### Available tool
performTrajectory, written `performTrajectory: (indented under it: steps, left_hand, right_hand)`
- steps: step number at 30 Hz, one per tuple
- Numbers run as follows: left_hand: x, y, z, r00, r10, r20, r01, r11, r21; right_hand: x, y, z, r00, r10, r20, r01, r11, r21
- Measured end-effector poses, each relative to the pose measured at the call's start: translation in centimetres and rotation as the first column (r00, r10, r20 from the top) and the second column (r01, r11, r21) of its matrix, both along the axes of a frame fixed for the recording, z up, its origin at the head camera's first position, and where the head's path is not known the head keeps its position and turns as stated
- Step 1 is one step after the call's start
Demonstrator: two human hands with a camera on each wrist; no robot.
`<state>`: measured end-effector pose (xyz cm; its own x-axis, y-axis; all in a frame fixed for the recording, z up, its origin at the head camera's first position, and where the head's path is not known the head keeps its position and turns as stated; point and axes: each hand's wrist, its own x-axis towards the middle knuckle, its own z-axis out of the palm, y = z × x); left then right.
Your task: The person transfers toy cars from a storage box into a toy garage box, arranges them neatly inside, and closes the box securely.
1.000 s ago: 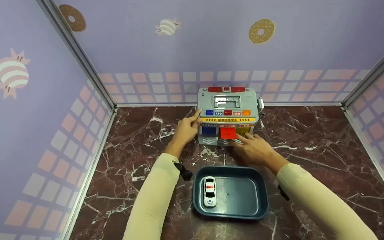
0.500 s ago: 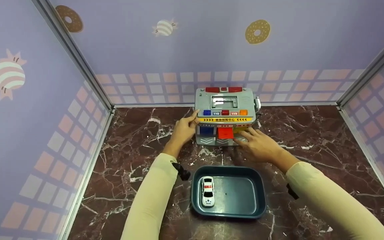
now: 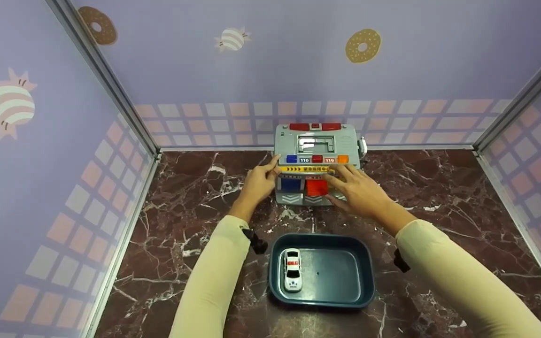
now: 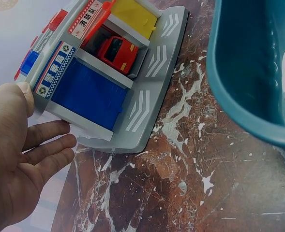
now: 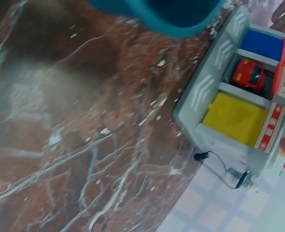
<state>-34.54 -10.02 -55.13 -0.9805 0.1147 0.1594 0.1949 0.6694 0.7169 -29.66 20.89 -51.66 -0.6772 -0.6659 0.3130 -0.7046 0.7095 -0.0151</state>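
Note:
A grey toy station stands at the back, with a blue door, a yellow door and a raised red door between them. Inside the middle bay sits a red toy car. My left hand touches the station's left side, thumb and fingers spread loosely in the left wrist view. The right hand is at the front right of the station, fingers extended over the yellow sign and beside the red door; the yellow door is mostly hidden behind it in the head view.
A dark teal tray lies in front of the station, with a white toy police car in its left part. Patterned walls stand behind and at both sides of the marbled surface. A black cord hangs by the station's side.
My right hand has risen from the station's lower front to its yellow sign. The left hand stays at the left side. The head view has shifted slightly.

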Motion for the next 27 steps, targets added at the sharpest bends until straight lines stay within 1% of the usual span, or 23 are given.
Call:
performTrajectory:
  steps: [3, 6, 11, 14, 19, 22, 27]
  left_hand:
    - [0.0, 0.0, 0.0, 1.0, 0.002, -0.002, -0.002, 1.0, 0.001]
    - [-0.1, -0.1, -0.1, 1.0, 0.001, -0.012, -0.001, 1.0, -0.002]
    - [0.0, -0.1, -0.4, 1.0, -0.008, -0.02, 0.008, 1.0, -0.001]
    - [0.0, -0.1, -0.5, 1.0, -0.006, -0.013, 0.006, 1.0, 0.012]
    - [0.0, -0.2, -0.4, 1.0, -0.002, -0.012, 0.002, 1.0, 0.016]
    - [0.1, -0.2, -0.2, 1.0, -0.006, -0.022, 0.007, 1.0, 0.019]
    - [0.1, -0.2, -0.2, 1.0, -0.005, -0.01, 0.005, 1.0, 0.024]
  right_hand:
    - [-0.3, -0.8, 0.5, 0.998, -0.048, 0.042, 0.048, 0.999, -0.002]
    - [-0.4, -1.6, 0.9, 0.991, -0.091, 0.098, 0.09, 0.996, 0.008]
    - [-0.9, -2.6, 0.9, 0.978, -0.133, 0.161, 0.131, 0.991, 0.024]
    - [-1.2, -3.0, 0.8, 0.974, -0.15, 0.167, 0.146, 0.989, 0.033]
    - [-1.6, -3.4, 0.6, 0.974, -0.168, 0.155, 0.161, 0.985, 0.055]
    - [-1.7, -3.6, 0.5, 0.974, -0.172, 0.148, 0.168, 0.985, 0.041]
    - [-1.9, -3.9, 0.2, 0.974, -0.183, 0.131, 0.181, 0.983, 0.028]
